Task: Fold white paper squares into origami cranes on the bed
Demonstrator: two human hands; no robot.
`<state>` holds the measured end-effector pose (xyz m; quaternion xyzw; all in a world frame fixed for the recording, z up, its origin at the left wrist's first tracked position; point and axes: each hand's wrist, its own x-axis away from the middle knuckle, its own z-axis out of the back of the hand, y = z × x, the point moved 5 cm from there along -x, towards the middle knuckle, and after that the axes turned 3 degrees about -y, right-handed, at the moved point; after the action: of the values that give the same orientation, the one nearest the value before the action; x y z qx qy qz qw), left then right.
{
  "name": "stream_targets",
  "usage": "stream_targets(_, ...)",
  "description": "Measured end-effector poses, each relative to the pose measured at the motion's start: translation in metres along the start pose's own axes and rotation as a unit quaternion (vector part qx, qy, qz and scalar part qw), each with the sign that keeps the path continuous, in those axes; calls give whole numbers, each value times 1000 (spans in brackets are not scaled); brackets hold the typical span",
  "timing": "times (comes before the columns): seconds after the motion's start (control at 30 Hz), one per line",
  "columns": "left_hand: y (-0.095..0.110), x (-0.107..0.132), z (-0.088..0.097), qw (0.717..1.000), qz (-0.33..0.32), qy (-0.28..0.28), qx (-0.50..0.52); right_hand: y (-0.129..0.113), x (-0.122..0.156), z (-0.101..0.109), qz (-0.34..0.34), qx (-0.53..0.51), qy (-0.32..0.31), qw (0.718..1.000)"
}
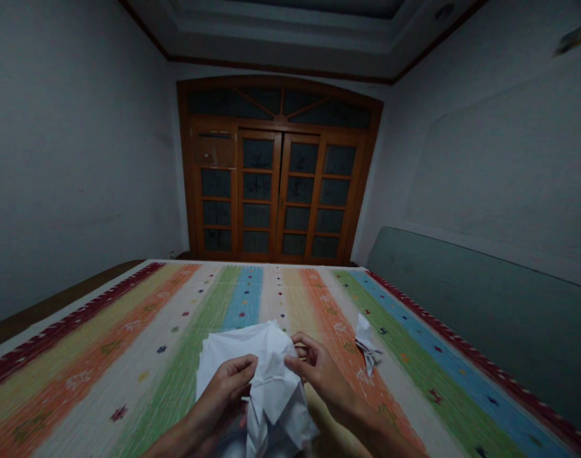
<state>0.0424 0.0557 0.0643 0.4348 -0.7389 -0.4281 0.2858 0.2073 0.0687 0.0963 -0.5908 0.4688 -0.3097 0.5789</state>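
Observation:
My left hand (229,385) has its thumb and fingers closed on the left side of a creased, folded sheet of white paper (274,366). Opposite it, my right hand (321,375) grips the same paper's right edge, with its thumb on top. The paper is raised toward me and has several folds; a narrow folded strip hangs down near the bottom of the view. Beneath and behind it lies a stack of white sheets (218,346), partly covered by my hands. To the right, a small folded white paper figure (367,343) rests on the cloth, apart from both hands.
A striped, patterned tablecloth (142,350) covers the wide surface in front of me. A grey-green panel (481,286) stands along the right side. Beyond the far edge are wooden doors with glass panes (276,184), between pale walls.

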Motion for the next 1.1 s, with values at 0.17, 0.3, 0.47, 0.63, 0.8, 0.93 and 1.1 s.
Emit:
stream_targets(0.17, -5, -1, 2, 1000, 11, 11, -14, -4, 1, -4, 16, -18, -9, 1000)
stream_targets(0.3, -4, -2, 5, 999, -2, 29, -45, 0, 2, -5, -15, -47, -14, 999)
stream_targets(0.47, 2, -1, 12, 985, -54, 82, -145, -2, 4, -9, -28, -56, -14, 998)
stream_targets(0.63, 9, 1, 15, 957, -103, 119, -245, -8, 7, -12, -16, -42, -1, 999)
stream_targets(0.8, 9, 1, 10, 958, -96, 105, -248, -11, 7, -14, 6, -27, -24, 999)
stream_targets(0.93, 15, 3, 6, 950, -131, 106, -262, -17, 7, -22, 38, -6, -86, 996)
stream_targets(1.1, 20, 8, 7, 935, -161, 101, -300, -2, 12, -17, 65, 142, -90, 984)
